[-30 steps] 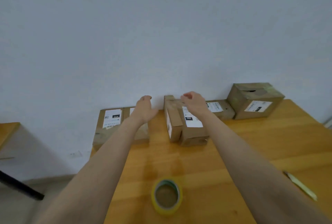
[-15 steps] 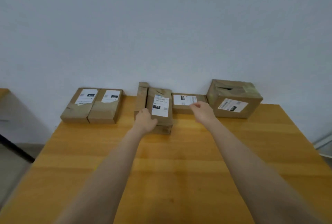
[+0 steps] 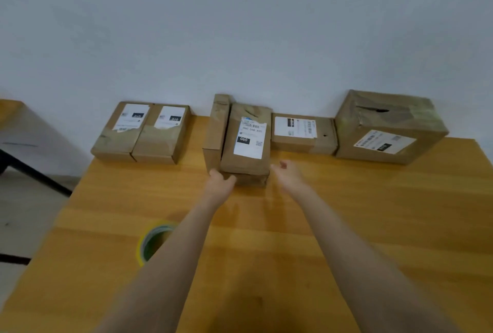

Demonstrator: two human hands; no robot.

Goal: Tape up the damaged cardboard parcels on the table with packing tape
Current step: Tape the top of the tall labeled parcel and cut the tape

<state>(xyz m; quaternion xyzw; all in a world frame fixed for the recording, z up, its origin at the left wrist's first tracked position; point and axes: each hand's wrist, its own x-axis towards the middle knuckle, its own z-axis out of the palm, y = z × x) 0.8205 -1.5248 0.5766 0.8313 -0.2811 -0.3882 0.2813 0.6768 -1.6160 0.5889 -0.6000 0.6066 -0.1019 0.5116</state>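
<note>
Several brown cardboard parcels line the wall end of the wooden table (image 3: 373, 212). The middle parcel (image 3: 246, 164), white label marked 060, has a creased, torn top. My left hand (image 3: 220, 182) holds its near left corner, thumb on the front face and fingers at the side next to a thin upright box (image 3: 216, 129). Just off the parcel's near right corner, my right hand (image 3: 289, 175) hovers with relaxed fingers and holds nothing. A yellow-rimmed tape roll (image 3: 146, 242) lies near the table's left edge, partly hidden by my left forearm.
Two labelled parcels (image 3: 117, 143) (image 3: 160, 145) sit side by side at the back left. A flat parcel (image 3: 324, 137) and a large box with a torn slit on top (image 3: 386, 121) stand at the back right. A dark table leg (image 3: 34, 175) shows at the left.
My right hand has drawn back from the flat parcel to the middle parcel's near right corner. My left hand stays at the near left corner. The view tilted down, showing the tape roll again.
</note>
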